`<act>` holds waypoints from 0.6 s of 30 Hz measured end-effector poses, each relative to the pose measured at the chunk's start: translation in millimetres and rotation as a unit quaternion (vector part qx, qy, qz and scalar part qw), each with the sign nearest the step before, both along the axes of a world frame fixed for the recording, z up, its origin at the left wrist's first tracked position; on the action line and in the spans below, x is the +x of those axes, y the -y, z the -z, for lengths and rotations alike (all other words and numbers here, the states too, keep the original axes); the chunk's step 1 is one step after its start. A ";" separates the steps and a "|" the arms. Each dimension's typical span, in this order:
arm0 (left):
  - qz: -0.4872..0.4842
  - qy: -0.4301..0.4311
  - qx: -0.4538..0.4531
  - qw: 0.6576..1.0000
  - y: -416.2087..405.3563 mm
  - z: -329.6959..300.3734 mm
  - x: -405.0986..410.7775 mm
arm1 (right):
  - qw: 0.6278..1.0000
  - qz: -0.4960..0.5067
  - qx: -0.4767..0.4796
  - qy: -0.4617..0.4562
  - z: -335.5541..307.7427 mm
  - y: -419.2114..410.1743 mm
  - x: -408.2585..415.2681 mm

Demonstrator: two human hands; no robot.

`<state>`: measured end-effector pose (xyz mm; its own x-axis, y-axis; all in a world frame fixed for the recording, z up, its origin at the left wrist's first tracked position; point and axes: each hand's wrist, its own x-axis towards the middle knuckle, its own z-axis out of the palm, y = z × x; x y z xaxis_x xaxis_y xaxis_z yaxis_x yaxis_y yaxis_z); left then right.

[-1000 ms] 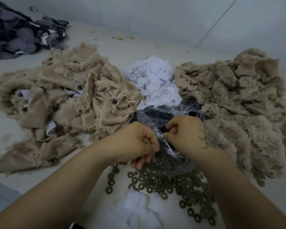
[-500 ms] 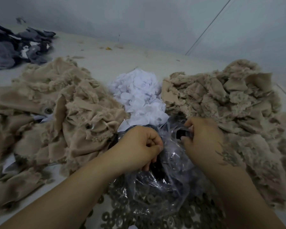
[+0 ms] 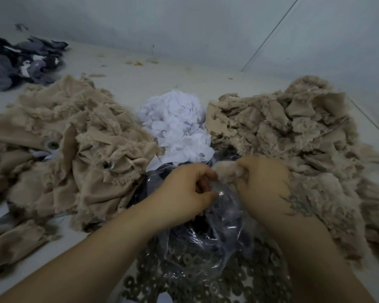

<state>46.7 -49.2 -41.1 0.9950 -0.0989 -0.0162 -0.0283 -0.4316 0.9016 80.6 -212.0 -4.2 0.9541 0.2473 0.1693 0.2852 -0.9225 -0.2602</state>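
Head view: a beige fabric scrap [image 3: 224, 171] is gripped by the right hand [image 3: 264, 184], whose fingers [image 3: 249, 164] are curled round the frayed tuft. The scrap is held just over the mouth of a clear plastic bag [image 3: 206, 243], between the two hands and touching the left one. The left hand [image 3: 182, 193] is seen with its fingers [image 3: 206, 171] curled narrow, and the upper edge of the bag appears to be pinched between thumb and forefinger. The bag lies crumpled on the pale surface [image 3: 184, 77] in front of the person, and dark contents can be made out through the film. A spread of small metal rings [image 3: 184, 278] is found under and around the bag's near end. A heap of white cut pieces [image 3: 177, 127] is set just behind the hands, flanked by a left beige pile [image 3: 64, 149] and a right beige pile [image 3: 293, 136]; the right wrist is pressed against the latter. A dark grey fabric heap [image 3: 20, 62] is left well apart at the far left corner.
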 end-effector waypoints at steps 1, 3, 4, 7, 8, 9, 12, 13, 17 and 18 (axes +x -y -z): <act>-0.005 0.014 -0.006 1.000 1.3 0.0 1.3 | 0.999 -0.025 0.030 0.006 0.7 -4.3 -1.5; -0.016 0.050 -0.033 0.998 4.5 0.7 3.5 | 0.994 -0.063 0.082 0.047 4.2 -10.5 -5.6; -0.029 0.061 -0.059 0.996 5.9 0.9 3.8 | 0.989 -0.076 0.110 0.067 5.4 -11.8 -7.3; -0.097 0.054 -0.134 0.985 6.4 -0.2 3.3 | 0.981 -0.086 0.140 0.102 10.1 -8.0 -5.1; -0.119 0.043 -0.157 0.979 4.8 1.4 3.8 | 0.979 -0.087 0.146 0.109 12.5 -5.2 -1.9; -0.136 0.031 -0.186 0.973 3.2 2.1 4.5 | 0.980 -0.084 0.143 0.112 13.6 -3.1 0.5; -0.139 0.016 -0.282 0.949 1.6 -0.5 6.6 | 0.979 -0.089 0.142 0.116 16.9 -1.1 5.1; -0.125 0.010 -0.305 0.944 1.9 -1.2 7.0 | 0.977 -0.094 0.151 0.116 17.3 -1.7 5.0; -0.037 -0.046 -0.370 0.927 4.1 -1.9 3.8 | 0.970 -0.149 0.175 0.074 16.3 -10.9 1.2; -0.041 -0.053 -0.372 0.926 5.3 -1.1 2.7 | 0.969 -0.170 0.170 0.055 17.9 -12.6 0.1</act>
